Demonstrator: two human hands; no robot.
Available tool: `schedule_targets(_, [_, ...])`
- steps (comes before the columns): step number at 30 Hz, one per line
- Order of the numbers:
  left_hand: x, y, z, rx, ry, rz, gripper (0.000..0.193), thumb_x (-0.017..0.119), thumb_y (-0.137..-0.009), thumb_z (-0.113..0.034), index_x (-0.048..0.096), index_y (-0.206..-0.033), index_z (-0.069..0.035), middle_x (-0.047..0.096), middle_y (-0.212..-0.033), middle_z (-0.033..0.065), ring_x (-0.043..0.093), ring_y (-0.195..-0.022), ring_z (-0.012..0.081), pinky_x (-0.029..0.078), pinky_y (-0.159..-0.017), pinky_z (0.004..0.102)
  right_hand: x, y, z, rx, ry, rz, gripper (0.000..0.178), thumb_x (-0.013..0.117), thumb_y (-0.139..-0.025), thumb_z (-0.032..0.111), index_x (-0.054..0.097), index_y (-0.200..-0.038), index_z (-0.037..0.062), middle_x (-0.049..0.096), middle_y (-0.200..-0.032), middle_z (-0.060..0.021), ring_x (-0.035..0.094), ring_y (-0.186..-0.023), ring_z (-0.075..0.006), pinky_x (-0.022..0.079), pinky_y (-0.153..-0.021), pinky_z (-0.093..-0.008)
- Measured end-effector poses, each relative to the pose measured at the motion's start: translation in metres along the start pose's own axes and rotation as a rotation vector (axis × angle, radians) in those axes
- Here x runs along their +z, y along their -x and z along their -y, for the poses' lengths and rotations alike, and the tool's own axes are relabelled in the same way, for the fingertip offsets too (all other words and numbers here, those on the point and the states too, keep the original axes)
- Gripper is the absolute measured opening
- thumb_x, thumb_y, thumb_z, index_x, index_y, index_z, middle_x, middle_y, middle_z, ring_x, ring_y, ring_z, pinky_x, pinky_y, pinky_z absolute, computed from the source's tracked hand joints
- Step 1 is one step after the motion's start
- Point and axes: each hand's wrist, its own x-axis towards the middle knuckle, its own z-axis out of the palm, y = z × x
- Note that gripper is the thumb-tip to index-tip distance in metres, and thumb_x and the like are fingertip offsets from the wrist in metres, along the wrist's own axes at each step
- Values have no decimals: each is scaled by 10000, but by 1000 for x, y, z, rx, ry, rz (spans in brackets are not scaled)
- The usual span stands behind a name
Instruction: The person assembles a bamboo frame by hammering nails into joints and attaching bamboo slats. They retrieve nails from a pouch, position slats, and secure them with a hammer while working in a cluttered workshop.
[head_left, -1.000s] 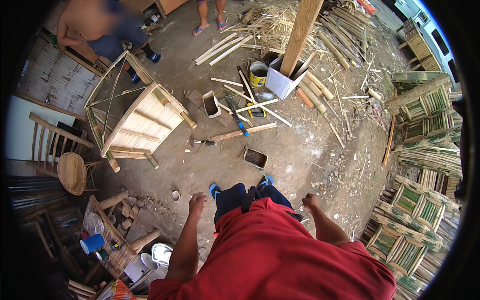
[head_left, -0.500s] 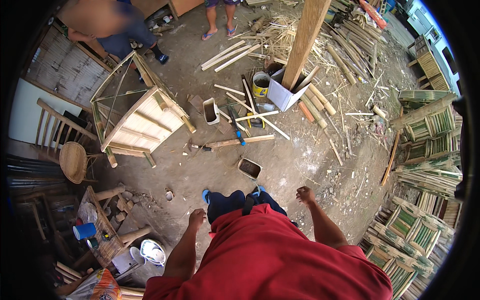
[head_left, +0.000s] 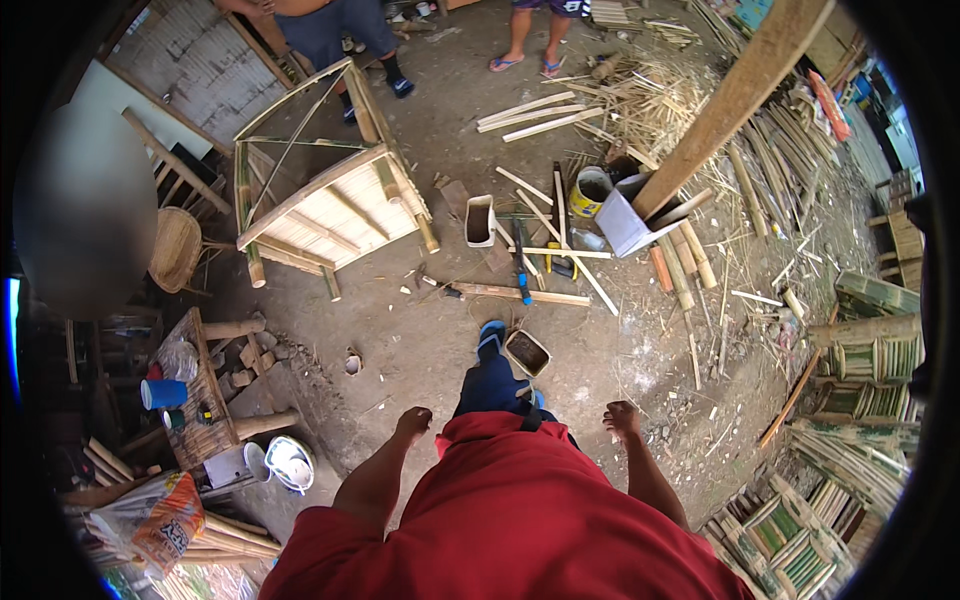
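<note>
My left hand (head_left: 414,422) hangs beside my hip, its fingers loosely bent and apart, with nothing in it. On the other side my right hand (head_left: 621,419) is held away from my body, also empty, fingers slightly curled. Neither hand touches anything. Just ahead of my feet stands a rectangular open container (head_left: 528,353) with a dark inside. Past it, a wooden strip (head_left: 530,294) lies across the ground, near a blue-handled tool (head_left: 524,285) and a yellow and black tool (head_left: 561,262).
An overturned bamboo table (head_left: 325,215) stands ahead left, with a person's legs (head_left: 370,40) behind it. A slanted wooden post (head_left: 735,110) rises from a white box (head_left: 632,228) ahead right. Bamboo furniture pieces (head_left: 870,360) line the right side. A low bamboo bench (head_left: 215,410) sits left.
I have stepped forward, with one foot now beside the rectangular container. My view has turned leftward, so the table and post appear farther right. Both hands have swung slightly and remain empty.
</note>
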Motion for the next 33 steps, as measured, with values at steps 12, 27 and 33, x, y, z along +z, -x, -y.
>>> schedule_targets(12, [-57,-139,-255,223,87,91,380,665,-924,-209,642,-1239,3,701,-1074,105,687,-951,190,572,-821,313,20,21,43,200,-132,-160,192,597,-981,197,580,-1113,58,620,-759,-101,578,-536,-162,438,-428,-290])
schedule_targets(27, [-34,-226,-338,8,-250,362,394,561,-1020,-321,577,-1340,-91,716,-1161,93,672,-829,173,489,-628,309,-8,35,113,0,-103,-447,295,619,-974,293,683,-1036,11,693,-775,-71,640,-673,-158,506,-613,-313])
schedule_targets(33, [68,-253,-443,104,-275,289,218,600,-959,-186,666,-1078,-16,706,-913,73,648,-703,145,495,-574,284,-88,-19,49,191,-331,-402,225,613,-994,230,683,-1032,19,676,-780,-39,600,-660,-125,465,-563,-299])
